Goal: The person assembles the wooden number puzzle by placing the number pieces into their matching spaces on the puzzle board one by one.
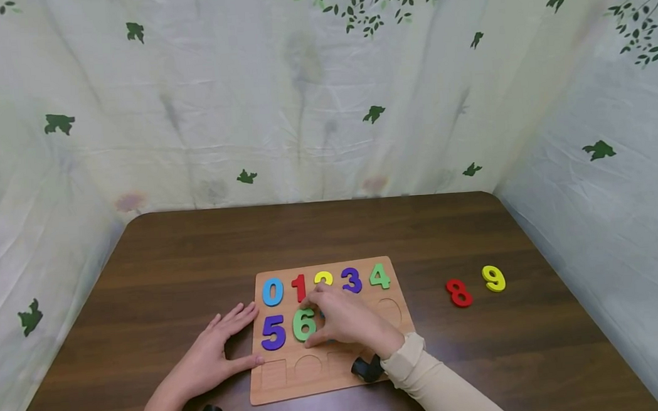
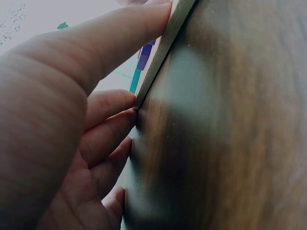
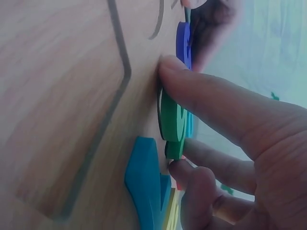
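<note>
A wooden number board (image 1: 295,387) lies on the table, and my left hand (image 1: 213,354) rests against its left edge, fingers and thumb extended. My right hand (image 1: 349,317) pinches a green number 6 (image 1: 297,325) at the board's middle row, thumb low and fingertips high. In the right wrist view the green 6 (image 3: 171,117) stands proud of the board between thumb and fingers. A blue piece (image 3: 144,179) sits beside it, largely covered by my hand in the head view. Left of the 6 is a purple 5 (image 1: 273,341).
The top row holds a blue 0 (image 1: 266,293), red 1 (image 1: 300,289), partly hidden yellow 2 (image 1: 323,275), purple 3 (image 1: 356,282) and green 4 (image 1: 381,279). A red 8 (image 1: 455,292) and yellow 9 (image 1: 499,280) lie on the table (image 1: 542,356) at right.
</note>
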`<state>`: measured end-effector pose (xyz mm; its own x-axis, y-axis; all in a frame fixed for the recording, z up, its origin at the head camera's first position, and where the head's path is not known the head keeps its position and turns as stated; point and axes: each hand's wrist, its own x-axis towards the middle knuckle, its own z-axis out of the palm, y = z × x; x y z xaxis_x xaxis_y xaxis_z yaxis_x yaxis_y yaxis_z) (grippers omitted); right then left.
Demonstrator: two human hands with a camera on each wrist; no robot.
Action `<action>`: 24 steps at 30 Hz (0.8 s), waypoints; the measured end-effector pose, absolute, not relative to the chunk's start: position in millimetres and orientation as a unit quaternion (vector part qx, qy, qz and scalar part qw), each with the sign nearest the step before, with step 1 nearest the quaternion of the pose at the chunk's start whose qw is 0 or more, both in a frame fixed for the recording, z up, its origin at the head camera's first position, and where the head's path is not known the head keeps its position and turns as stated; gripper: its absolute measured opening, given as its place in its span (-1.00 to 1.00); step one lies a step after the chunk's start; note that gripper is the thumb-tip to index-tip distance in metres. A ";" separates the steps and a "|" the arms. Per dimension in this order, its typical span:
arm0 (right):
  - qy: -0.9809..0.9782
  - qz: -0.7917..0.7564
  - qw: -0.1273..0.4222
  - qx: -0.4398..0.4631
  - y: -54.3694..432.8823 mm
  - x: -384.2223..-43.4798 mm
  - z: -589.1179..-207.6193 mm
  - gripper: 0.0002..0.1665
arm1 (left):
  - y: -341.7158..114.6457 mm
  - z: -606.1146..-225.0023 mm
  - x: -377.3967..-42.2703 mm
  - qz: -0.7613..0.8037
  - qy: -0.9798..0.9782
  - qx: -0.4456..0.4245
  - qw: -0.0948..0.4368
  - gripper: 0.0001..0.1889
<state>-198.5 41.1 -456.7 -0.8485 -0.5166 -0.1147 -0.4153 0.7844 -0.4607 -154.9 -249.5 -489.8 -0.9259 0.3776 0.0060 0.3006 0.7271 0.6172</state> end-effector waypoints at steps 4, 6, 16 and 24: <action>0.936 -0.216 0.115 -0.252 42.8 -197.8 -457.0 -0.21 | -249.6 -490.1 -155.3 0.318 0.929 0.182 0.059 -0.02; 0.935 -0.220 0.114 -0.253 43.6 -197.2 -457.8 -0.21 | -249.6 -490.4 -155.2 0.320 0.928 0.181 0.060 -0.02; 0.933 -0.228 0.112 -0.255 44.0 -196.7 -459.0 -0.21 | -249.3 -490.9 -156.1 0.314 0.931 0.176 0.064 -0.01; 0.934 -0.220 0.111 -0.258 44.6 -197.6 -460.2 -0.20 | -248.3 -490.5 -155.4 0.313 0.931 0.176 0.065 -0.02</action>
